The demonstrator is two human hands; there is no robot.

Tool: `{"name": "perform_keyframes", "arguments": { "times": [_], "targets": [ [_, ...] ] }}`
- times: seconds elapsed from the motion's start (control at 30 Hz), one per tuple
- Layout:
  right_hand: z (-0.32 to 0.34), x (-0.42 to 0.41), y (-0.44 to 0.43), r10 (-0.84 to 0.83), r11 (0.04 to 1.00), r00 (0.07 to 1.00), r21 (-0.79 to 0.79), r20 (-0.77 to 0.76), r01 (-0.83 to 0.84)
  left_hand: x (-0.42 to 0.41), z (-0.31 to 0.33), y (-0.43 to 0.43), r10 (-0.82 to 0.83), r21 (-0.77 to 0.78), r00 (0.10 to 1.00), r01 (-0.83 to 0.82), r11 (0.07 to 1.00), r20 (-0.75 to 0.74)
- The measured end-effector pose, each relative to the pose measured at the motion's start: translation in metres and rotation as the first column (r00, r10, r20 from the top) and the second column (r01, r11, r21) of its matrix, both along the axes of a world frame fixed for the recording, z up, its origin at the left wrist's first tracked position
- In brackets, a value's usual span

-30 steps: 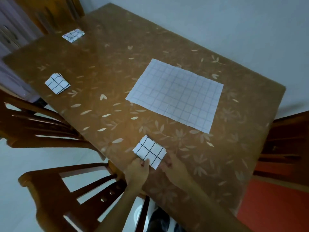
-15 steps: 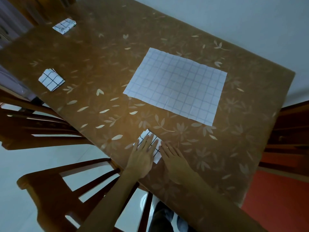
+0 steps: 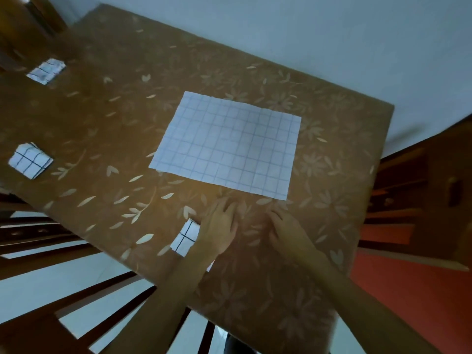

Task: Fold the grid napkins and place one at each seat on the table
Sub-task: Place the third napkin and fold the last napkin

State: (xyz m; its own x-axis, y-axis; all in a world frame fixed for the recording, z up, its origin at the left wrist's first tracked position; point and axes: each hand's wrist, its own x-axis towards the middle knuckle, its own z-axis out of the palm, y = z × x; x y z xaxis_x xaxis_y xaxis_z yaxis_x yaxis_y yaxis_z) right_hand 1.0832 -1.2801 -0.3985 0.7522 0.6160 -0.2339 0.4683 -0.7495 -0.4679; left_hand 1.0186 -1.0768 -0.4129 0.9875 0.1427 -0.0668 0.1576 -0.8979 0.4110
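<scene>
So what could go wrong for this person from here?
1. The left hand and forearm lie over the near folded napkin, which sits close to the table edge; a drag could nudge it off.
2. The flat napkin is creased, so its folds may come out uneven.
3. The picture is blurred from head motion, so a reach for it may land off.

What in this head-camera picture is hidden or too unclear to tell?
- Nearest folded napkin: largely covered by the left hand and forearm.
- Far folded napkin: blurred, so its folds are unreadable.
- Chairs: cut off by the left and bottom edges; the seats are not visible.
- Both hands, the right hand too: smeared by motion, so contact with the table is unclear.
</scene>
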Motion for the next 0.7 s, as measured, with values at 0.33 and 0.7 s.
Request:
{"name": "perform_keyframes", "arguments": {
  "times": [0.33, 0.7],
  "targets": [
    [-0.018, 0.081, -0.058, -0.057, 0.995, 0.998, 0.084, -0.039, 0.060, 0.085, -0.003, -0.084, 0.006, -0.050, 0.998, -0.009, 0.999, -0.059],
    [-0.049, 0.169, -0.069, 0.147, 0.973, 0.989, 0.181, -0.006, -0.144, 0.143, -0.028, -0.116, 0.327, 0.008, 0.939, -0.328, 0.945, -0.104]
  ]
}}
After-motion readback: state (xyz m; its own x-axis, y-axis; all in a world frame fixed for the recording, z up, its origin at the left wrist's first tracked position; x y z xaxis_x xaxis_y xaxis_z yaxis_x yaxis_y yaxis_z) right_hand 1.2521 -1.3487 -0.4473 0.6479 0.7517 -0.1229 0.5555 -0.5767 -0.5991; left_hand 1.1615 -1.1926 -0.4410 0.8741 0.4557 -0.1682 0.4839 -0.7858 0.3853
